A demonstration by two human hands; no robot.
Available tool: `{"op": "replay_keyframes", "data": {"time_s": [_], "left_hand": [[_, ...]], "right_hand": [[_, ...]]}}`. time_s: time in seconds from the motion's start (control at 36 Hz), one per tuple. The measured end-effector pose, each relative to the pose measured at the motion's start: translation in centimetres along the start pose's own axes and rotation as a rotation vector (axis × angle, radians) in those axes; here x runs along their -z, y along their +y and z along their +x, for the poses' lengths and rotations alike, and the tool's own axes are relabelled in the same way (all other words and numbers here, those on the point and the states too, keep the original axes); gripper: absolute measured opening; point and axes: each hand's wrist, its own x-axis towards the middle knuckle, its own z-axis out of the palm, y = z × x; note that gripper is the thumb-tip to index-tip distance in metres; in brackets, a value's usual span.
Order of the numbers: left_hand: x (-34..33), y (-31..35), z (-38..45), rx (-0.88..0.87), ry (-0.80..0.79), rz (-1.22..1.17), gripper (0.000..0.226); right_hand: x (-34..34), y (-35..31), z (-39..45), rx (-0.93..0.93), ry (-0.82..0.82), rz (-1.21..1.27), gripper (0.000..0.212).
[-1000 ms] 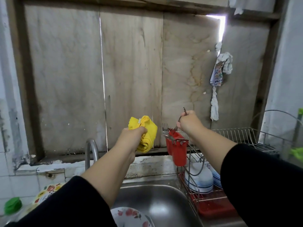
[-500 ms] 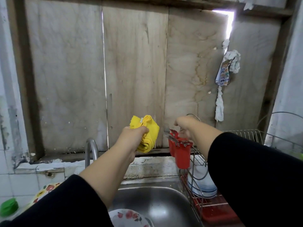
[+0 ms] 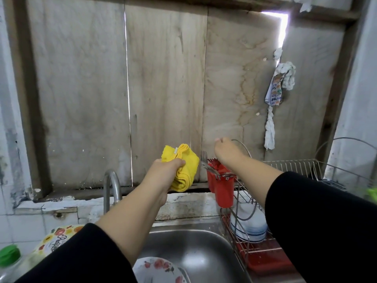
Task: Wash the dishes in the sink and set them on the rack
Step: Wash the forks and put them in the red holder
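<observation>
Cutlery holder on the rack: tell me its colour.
The cutlery holder is red, seen in the head view, hung on the rack.

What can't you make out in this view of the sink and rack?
- Head view: floral plate in the steel sink is cut off by the bottom edge and the left sleeve.
- Right hand: its grip faces away, so whether it holds anything is unclear.
- White bowls are partly behind the right sleeve.

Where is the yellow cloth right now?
The yellow cloth is held up in the left hand, in the middle of the head view, above the sink and just left of the red cutlery cup.
</observation>
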Motion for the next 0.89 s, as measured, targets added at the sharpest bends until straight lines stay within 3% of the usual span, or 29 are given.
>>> {"op": "replay_keyframes", "data": {"time_s": [0.11,0.19,0.39,0.5,0.61,0.64,0.69,0.72,0.89], "left_hand": [[0.5,-0.7,-0.8,-0.010,-0.007,-0.049,0.010],[1.0,-1.7,-1.5,-0.008,-0.006,-0.086,0.027],[2.2,-4.1,-3.2,-0.049,0.099,0.000,0.027],[2.9,-5.7,-4.5,-0.048,0.149,0.049,0.020],[3.7,-7.3,-6.0,-0.015,0.156,0.076,0.013],[3.8,-7.7,-6.2,-0.008,0.156,0.093,0.014],[4.3,-8.8,-6.8,0.022,0.151,0.153,0.015],[4.5,-9.3,-7.2,0.040,0.148,0.203,0.017],[5.4,-13.0,-8.5,0.218,0.069,0.543,0.026]], "right_hand": [[-1.5,0.2,-1.2,0.218,0.126,0.045,0.033],[-2.7,0.3,-3.2,0.377,0.127,0.047,0.033],[-6.9,1.1,-7.3,0.378,0.026,0.203,0.037],[-9.3,1.9,-9.3,0.189,-0.010,0.409,0.051],[-11.5,3.7,-11.2,-0.191,-0.178,0.772,0.075],[-11.7,4.3,-11.5,-0.259,-0.246,0.885,0.071],[-12.4,5.5,-12.5,-0.425,-0.405,1.134,0.036],[-12.8,6.1,-13.1,-0.490,-0.501,1.228,0.032],[-15.7,10.1,-15.3,-0.716,-0.613,1.441,0.034]]}}
